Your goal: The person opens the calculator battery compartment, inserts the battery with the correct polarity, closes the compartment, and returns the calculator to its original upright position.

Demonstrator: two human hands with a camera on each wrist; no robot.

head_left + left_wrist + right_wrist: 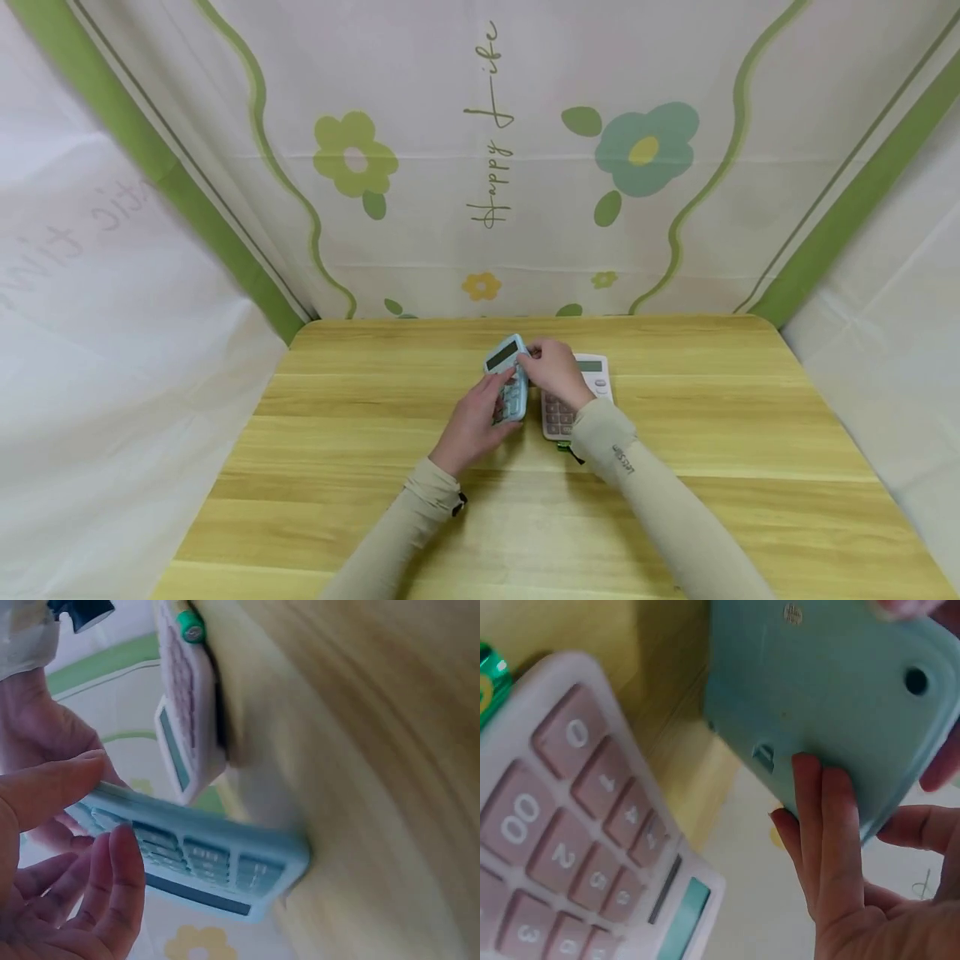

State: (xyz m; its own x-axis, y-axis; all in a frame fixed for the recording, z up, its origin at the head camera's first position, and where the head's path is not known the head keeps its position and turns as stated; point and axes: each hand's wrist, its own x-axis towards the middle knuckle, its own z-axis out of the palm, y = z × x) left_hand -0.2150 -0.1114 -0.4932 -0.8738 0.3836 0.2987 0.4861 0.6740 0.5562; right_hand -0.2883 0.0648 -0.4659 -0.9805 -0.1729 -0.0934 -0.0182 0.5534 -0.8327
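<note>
A light blue calculator (517, 405) is held tilted up over the table, its dark display at the far end. My left hand (474, 423) grips it from the left; in the left wrist view the thumb (64, 787) lies along its edge and the fingers are on the key side. The right hand (557, 372) pinches the calculator's upper right side, with fingers (832, 825) against its back. That back (832, 697) shows a small catch (763, 756), a round dark foot and a sticker. Just right lies a white calculator with pinkish keys (558, 421), partly under the right forearm.
A green-ended cylinder like a battery (192, 628) lies at the pink-keyed calculator's near edge. The wooden table (360, 467) meets a printed curtain (420, 233) at its back edge, with white cloth on both sides.
</note>
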